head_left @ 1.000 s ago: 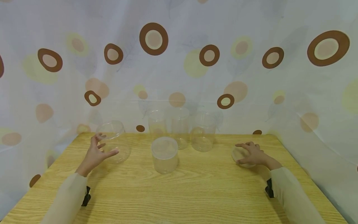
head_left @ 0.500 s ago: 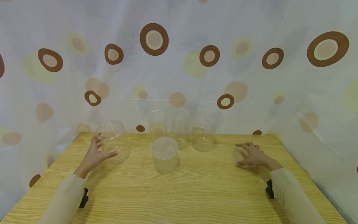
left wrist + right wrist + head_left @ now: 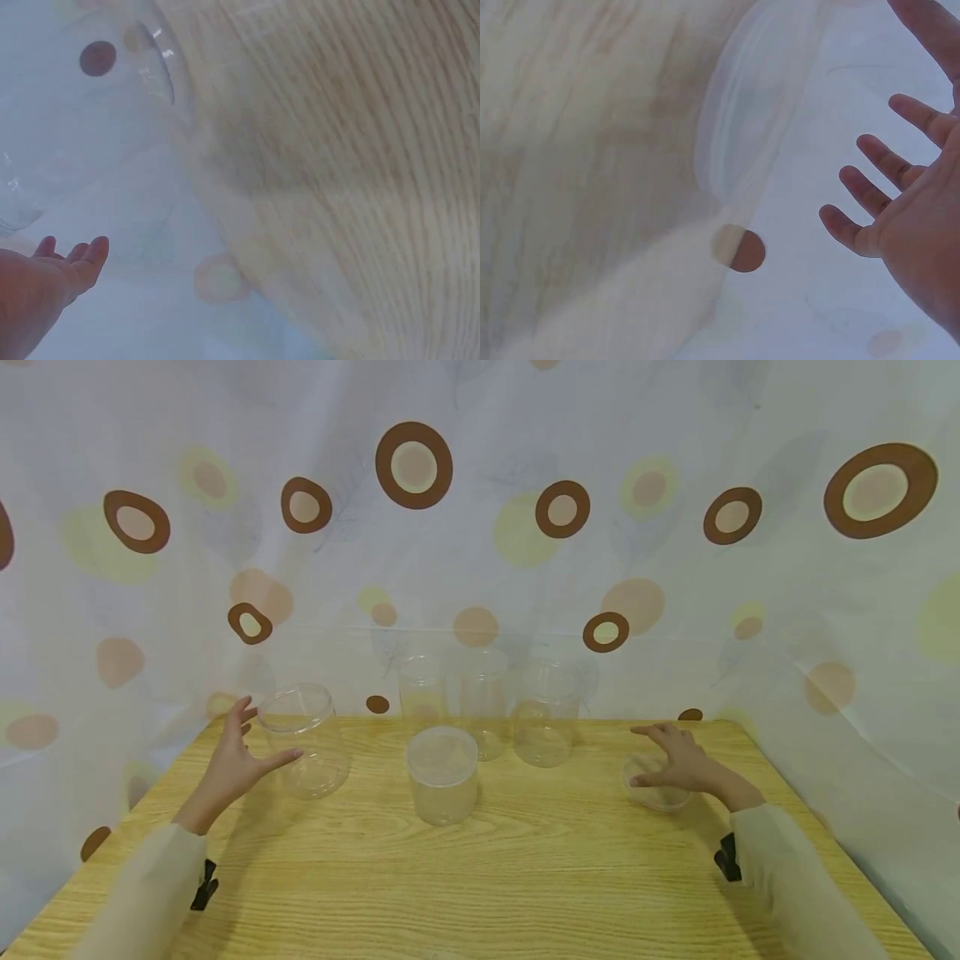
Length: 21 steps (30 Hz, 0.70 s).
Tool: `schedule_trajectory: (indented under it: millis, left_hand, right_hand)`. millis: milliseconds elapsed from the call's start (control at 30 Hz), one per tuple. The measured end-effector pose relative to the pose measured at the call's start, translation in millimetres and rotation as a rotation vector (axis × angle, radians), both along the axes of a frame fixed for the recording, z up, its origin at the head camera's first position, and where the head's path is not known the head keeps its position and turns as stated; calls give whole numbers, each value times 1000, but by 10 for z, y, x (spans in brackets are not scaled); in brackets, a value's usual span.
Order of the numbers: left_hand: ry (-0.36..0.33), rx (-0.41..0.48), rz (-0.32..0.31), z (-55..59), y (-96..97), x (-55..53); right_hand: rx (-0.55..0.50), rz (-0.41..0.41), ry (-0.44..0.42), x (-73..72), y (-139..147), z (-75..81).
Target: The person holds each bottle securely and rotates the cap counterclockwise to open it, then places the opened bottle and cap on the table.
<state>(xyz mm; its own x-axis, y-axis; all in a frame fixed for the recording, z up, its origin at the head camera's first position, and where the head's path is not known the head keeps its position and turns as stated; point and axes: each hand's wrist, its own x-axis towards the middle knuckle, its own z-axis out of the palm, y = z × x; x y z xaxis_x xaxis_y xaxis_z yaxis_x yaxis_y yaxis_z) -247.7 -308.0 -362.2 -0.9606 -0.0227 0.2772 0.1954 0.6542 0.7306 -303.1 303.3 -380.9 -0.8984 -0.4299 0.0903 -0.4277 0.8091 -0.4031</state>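
Note:
At the left of the table stands a wide clear plastic jar without a lid. My left hand is spread just to its left, thumb and fingers apart; the left wrist view shows a gap between the fingers and the jar. Over on the right, a clear round lid lies flat on the table. Above it hovers my right hand, its fingers spread and holding nothing. In the right wrist view the lid sits apart from those fingers.
A short clear jar with a frosted lid stands mid-table. Behind it are two narrow clear jars and a wider one. A patterned curtain hangs along the back and sides of the wooden table.
My left hand has let go of the wide jar and drawn back left. My right hand has lifted off the lid and moved slightly right. Jars and lid have stayed in place.

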Motion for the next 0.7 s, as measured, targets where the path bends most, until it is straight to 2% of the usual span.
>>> schedule_trajectory:
  millis: [200, 433, 533, 700]
  left_hand:
    - [78, -41, 19, 160, 39, 26]
    - [153, -94, 7, 326, 97, 66]
    - [186, -128, 5, 385, 139, 82]
    - [200, -157, -32, 450, 260, 116]
  right_hand:
    - [-32, 46, 60, 7, -73, 134]
    - [-52, 87, 131, 16, -204, 280]
    - [-49, 97, 142, 36, -272, 342]
    - [-50, 107, 142, 62, -386, 405]
